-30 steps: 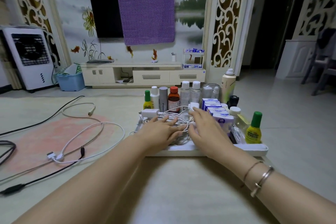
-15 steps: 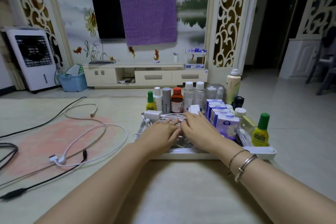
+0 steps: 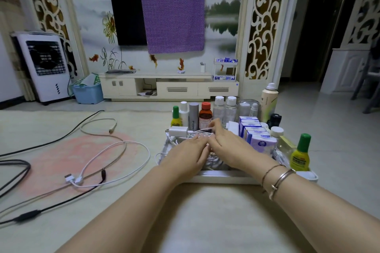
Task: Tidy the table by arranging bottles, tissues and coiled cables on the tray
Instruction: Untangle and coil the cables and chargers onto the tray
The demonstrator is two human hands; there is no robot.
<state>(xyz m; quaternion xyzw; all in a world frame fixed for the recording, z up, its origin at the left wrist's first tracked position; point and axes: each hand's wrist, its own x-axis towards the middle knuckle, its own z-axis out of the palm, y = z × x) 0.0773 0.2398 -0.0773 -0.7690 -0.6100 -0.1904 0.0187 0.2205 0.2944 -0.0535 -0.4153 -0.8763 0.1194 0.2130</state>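
Note:
A white tray [image 3: 222, 177] stands on the table in front of me. Several bottles line its back edge, among them a brown bottle [image 3: 205, 116] with a red cap. Tissue packs [image 3: 260, 141] fill its right side. Coiled white cables [image 3: 174, 139] with a white charger plug [image 3: 178, 130] lie in its left half. My left hand [image 3: 185, 156] rests flat on the coil, fingers straight. My right hand [image 3: 228, 144] touches it from the right and pinches a white cable strand near the plug. Both hands hide most of the coil.
A loose white cable [image 3: 123, 148] loops on the table left of the tray, crossed by a black cable [image 3: 51, 141] and a beige one [image 3: 96, 127]. A yellow bottle [image 3: 300, 156] with a green cap stands at the tray's right front corner.
My right hand has slid left over the coil until it meets my left hand, and its fingers have risen from flat to pinch a strand. My left hand has barely moved.

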